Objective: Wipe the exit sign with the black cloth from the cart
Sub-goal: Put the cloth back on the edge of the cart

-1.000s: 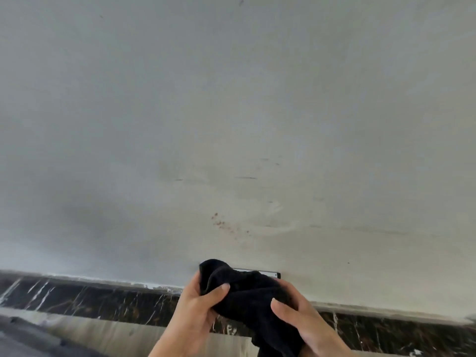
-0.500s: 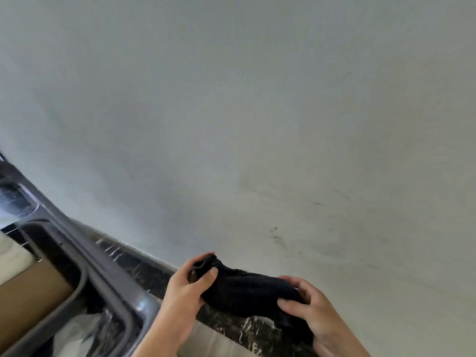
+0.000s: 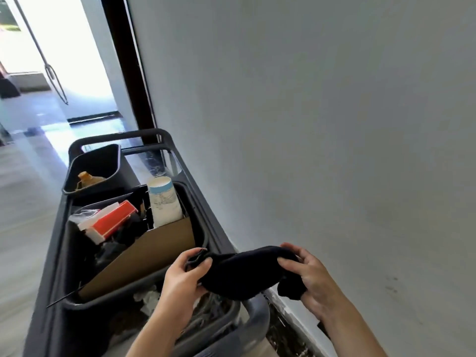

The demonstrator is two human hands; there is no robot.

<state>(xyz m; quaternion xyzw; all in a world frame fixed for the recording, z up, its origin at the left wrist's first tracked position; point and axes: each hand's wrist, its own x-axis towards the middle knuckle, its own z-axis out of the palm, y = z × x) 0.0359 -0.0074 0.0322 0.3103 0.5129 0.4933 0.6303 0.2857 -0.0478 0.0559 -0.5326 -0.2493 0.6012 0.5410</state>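
Observation:
The black cloth (image 3: pixel 242 274) is stretched between both hands, low in the view, over the near right corner of the grey cart (image 3: pixel 201 202). My left hand (image 3: pixel 184 278) grips its left end, bunched between thumb and fingers. My right hand (image 3: pixel 313 279) holds the right end, with a fold of cloth hanging below the palm. The exit sign is out of view.
The cart stands along the white wall (image 3: pixel 334 124). It holds a cardboard divider (image 3: pixel 154 246), a red and white box (image 3: pixel 110 222), a white bottle (image 3: pixel 163 202) and a dark bin (image 3: pixel 95 171). A dark door frame (image 3: pixel 128 65) and a bright glass doorway (image 3: pixel 51 47) lie beyond.
The view has swung left from the bare wall to the cart and doorway. Both hands keep hold of the cloth and have pulled it out flatter between them.

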